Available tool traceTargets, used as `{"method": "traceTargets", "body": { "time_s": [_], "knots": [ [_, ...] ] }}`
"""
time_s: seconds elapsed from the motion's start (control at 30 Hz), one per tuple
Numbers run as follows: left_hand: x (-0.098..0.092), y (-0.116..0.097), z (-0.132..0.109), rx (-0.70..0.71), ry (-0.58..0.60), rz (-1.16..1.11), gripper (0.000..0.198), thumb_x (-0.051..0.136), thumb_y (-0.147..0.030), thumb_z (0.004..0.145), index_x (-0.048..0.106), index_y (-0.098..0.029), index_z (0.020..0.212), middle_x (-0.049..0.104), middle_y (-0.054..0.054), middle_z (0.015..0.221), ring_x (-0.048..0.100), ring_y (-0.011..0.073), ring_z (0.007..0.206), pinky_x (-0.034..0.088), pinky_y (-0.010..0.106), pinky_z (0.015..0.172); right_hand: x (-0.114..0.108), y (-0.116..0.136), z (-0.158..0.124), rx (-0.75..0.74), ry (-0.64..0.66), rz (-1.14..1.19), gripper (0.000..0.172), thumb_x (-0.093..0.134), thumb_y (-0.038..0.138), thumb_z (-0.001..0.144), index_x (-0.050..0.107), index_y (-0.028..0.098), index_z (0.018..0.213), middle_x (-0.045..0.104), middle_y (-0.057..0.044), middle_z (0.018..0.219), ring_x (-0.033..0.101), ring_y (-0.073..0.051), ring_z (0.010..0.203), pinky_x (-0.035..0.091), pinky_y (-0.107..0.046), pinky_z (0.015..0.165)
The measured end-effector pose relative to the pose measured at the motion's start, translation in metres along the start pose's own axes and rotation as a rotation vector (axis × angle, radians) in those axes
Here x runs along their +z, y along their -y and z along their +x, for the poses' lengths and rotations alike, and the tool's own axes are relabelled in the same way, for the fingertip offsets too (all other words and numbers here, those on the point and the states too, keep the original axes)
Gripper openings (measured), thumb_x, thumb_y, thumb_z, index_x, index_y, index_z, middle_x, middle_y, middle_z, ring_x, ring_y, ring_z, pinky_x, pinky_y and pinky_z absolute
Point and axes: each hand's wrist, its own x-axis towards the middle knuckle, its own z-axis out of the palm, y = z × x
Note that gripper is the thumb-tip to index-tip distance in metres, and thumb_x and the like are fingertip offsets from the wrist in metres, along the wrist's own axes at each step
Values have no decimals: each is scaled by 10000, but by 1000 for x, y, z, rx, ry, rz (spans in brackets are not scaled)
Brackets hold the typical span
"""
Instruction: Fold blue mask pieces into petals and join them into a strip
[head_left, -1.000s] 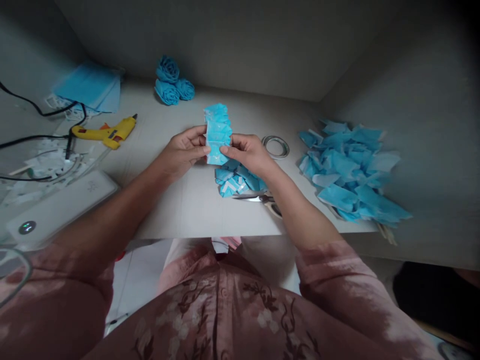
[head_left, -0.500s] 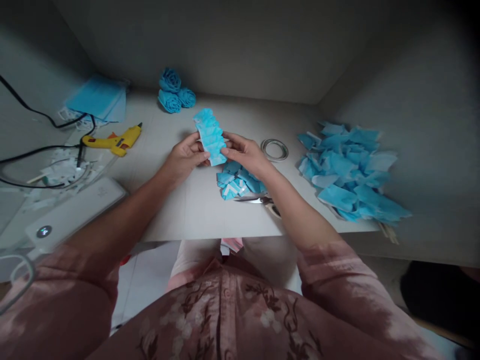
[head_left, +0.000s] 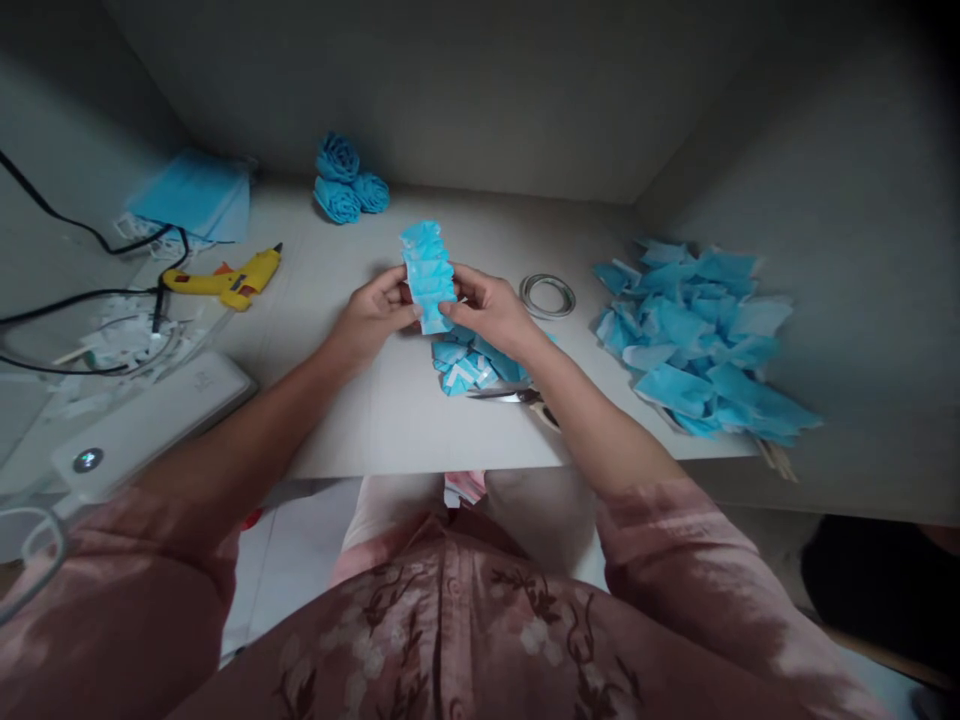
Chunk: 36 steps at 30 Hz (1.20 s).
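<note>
A pleated strip of light blue fabric (head_left: 426,265) stands upright between my two hands above the middle of the white table (head_left: 375,410). My left hand (head_left: 373,315) pinches its lower left edge with thumb and fingers closed. My right hand (head_left: 487,308) pinches its lower right edge, fingers closed on it. Just under my right hand lies a small heap of cut blue pieces (head_left: 472,362) with white strips among them.
Scissors (head_left: 525,398) lie near the table's front edge by my right wrist. A tape ring (head_left: 548,295) sits to the right. A large pile of blue fabric pieces (head_left: 697,335) fills the right side. Three blue fabric roses (head_left: 346,178), a yellow glue gun (head_left: 225,280), folded blue sheets (head_left: 195,195), cables and a white device (head_left: 142,425) are at left.
The pleated strip was tilted to the left half a second ago and now stands straighter again. Both hands stay pinched on its lower end, almost in the same place.
</note>
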Motion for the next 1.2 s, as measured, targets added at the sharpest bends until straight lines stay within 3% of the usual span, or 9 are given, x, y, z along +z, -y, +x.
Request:
{"method": "traceTargets", "body": {
  "time_s": [0.2,0.33,0.6,0.77,0.87,1.03,1.2],
  "knots": [
    [-2,11,4,77,-13,-7,652,979,-453,696,678,-194,1213,796,37,937,741,192,800,603,300,740,-1,-8,2,-53,45,-12,473,752,424,846,727,181,1251,736,-23,1001,638,-183,915,542,-320,872],
    [-6,15,5,81,37,-28,694,989,-438,709,677,-194,1279,803,43,962,764,205,850,613,311,785,-1,-14,4,-50,45,-6,461,768,377,818,732,173,1230,737,-13,971,641,-169,880,553,-319,858],
    [-7,7,2,6,71,-117,685,987,-394,729,688,-216,1319,808,53,992,771,221,878,614,330,809,-13,-7,0,69,183,247,577,886,516,775,751,168,1216,807,-60,1076,730,-209,1001,596,-361,957],
    [-4,8,2,0,57,-102,699,972,-352,724,678,-204,1341,808,55,1014,772,224,902,615,333,830,-13,-7,-2,96,62,232,640,905,550,773,740,210,1291,796,-42,1065,718,-211,1030,602,-359,968],
    [-2,8,1,-21,55,-101,687,971,-346,720,695,-199,1332,810,54,1017,759,209,872,610,326,815,-9,-10,-1,55,46,162,572,884,562,789,752,219,1227,764,-19,981,695,-201,971,597,-332,891],
    [-1,5,2,-10,25,-117,495,925,-436,783,762,-189,1180,808,61,986,731,188,811,588,305,756,-7,-9,0,15,1,109,477,862,520,806,749,214,1154,737,-9,947,670,-192,951,576,-306,853],
    [0,8,5,24,-5,-100,488,969,-347,716,736,-194,1116,779,20,891,703,164,760,560,279,715,-3,-9,-1,49,-17,35,380,832,470,818,739,223,1091,688,3,875,626,-183,898,537,-285,799]
  ]
}}
